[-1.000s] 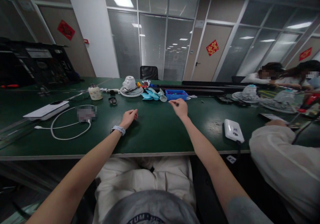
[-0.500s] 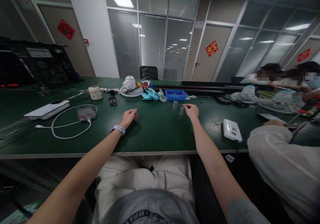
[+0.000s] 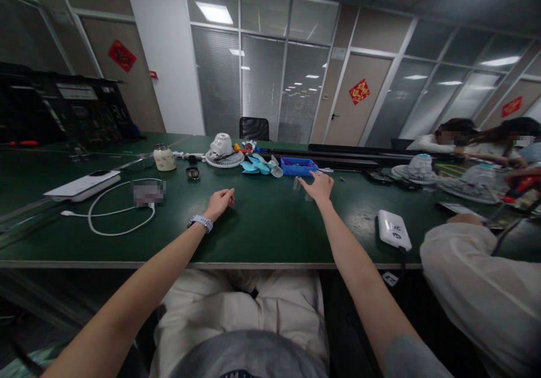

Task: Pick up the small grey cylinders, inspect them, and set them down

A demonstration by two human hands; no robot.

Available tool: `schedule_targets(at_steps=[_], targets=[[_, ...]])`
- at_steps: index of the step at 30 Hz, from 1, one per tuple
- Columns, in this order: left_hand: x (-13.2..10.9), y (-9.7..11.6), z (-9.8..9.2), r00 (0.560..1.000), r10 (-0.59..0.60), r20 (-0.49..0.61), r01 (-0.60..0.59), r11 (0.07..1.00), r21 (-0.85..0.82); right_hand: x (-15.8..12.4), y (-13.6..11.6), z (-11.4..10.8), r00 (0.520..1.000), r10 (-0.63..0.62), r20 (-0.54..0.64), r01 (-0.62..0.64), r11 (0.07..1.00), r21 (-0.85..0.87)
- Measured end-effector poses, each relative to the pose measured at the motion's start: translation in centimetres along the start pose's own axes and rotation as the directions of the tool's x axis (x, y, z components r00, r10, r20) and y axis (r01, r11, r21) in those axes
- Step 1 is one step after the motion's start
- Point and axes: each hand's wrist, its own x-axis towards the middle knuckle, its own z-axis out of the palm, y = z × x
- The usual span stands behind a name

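Two small greyish cylinders stand upright on the green table (image 3: 262, 226), blurred and partly covered by my right hand. My right hand (image 3: 318, 186) reaches over them with thumb and forefinger spread apart. Its thumb is close to the left cylinder (image 3: 296, 185); I cannot tell whether they touch. The right cylinder (image 3: 309, 196) is below the palm, mostly hidden. My left hand (image 3: 220, 203) rests on the table to the left, loosely curled, with nothing seen in it.
Behind the cylinders are a blue bin (image 3: 298, 167), light-blue fan blades (image 3: 256, 165) and a white fan part (image 3: 224, 151). A patterned jar (image 3: 164, 158) and a white cable (image 3: 101, 231) lie leftward. A white power bank (image 3: 393, 229) and a co-worker's sleeve (image 3: 469, 254) are on the right.
My right hand has let go of the right cylinder, opened its fingers and shifted slightly left toward the other one. My left hand stays put; the view has tilted up slightly.
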Motion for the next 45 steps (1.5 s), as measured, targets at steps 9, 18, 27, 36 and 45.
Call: schedule_targets(at_steps=[9,18,27,36,45], targets=[[-0.1,0.1,0.0,1.000,-0.006,-0.015,0.007,0.998,0.059,5.6,-3.4,1.9,0.894,0.049,0.445,0.055,0.974,-0.218],[0.1,-0.3,0.1,0.999,0.032,0.010,-0.032,0.995,0.093,3.2,-3.7,0.6,0.905,-0.108,0.411,0.121,0.993,-0.005],[-1.9,1.1,1.3,0.984,0.127,0.128,-0.130,0.991,0.011,-5.8,-10.4,-1.4,0.789,-0.528,0.314,0.200,0.704,0.682],[-2.9,2.6,3.0,0.949,0.256,0.184,-0.276,0.957,0.091,-8.6,-10.8,1.5,0.903,-0.301,0.308,-0.068,0.606,0.792],[-1.8,2.3,5.9,0.962,0.248,0.111,-0.252,0.968,0.020,-9.4,-11.5,2.4,0.896,-0.286,0.340,-0.129,0.564,0.816]])
